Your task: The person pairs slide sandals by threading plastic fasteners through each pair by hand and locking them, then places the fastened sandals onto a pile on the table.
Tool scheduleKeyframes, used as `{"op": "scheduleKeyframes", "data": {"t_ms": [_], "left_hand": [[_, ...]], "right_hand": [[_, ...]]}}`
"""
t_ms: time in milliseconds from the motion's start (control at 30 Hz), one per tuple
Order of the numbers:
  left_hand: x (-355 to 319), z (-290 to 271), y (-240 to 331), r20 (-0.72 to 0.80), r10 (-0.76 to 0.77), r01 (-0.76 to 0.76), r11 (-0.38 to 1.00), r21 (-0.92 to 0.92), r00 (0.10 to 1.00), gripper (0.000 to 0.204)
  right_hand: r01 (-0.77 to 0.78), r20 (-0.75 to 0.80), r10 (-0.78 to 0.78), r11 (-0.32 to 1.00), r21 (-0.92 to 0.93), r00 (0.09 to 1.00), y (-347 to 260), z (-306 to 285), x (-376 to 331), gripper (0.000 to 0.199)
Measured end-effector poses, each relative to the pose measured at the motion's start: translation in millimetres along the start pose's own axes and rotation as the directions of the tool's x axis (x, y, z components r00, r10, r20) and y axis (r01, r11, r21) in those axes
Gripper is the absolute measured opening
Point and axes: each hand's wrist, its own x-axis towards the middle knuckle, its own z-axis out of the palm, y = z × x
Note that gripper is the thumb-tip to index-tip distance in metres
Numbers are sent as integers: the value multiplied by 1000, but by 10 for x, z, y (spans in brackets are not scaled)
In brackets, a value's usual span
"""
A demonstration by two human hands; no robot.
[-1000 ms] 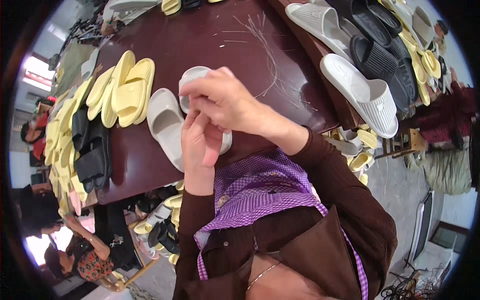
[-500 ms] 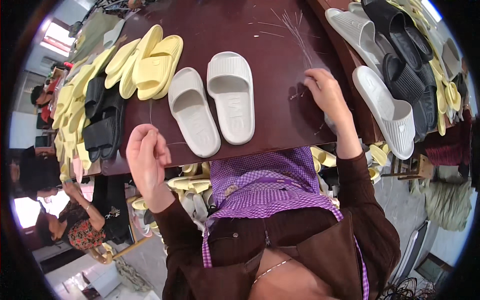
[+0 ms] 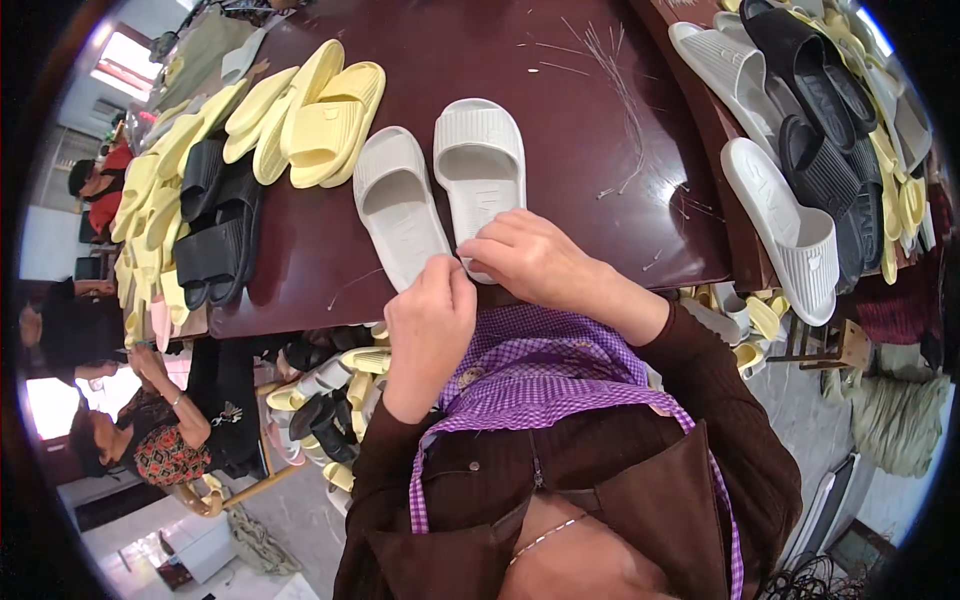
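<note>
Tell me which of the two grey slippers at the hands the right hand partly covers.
The slipper on the right: the right hand overlaps its heel end. The left hand overlaps the slipper on the left.

Raised lettering stands on the footbeds of the two pale grey slippers lying side by side on the worktop (image 3: 680,240), plainer on the left grey slipper (image 3: 398,212) and fainter on the right grey slipper (image 3: 480,178). Similar raised letters mark the footbed of the white slipper (image 3: 782,225) at the right, whose ribbed strap bears a small raised emblem (image 3: 815,263). Letters also show on the upper black slipper (image 3: 822,98) and the lower black slipper (image 3: 869,212) beside it.
</note>
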Motion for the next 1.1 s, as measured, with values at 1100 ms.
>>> {"op": "scheduleKeyframes", "data": {"t_ms": [1100], "left_hand": [[763,804,-330,-21,260,-241,918,317,965,4]], "right_hand": [[-693,-25,699,703,-159,715,1835,72,875,30]]}}
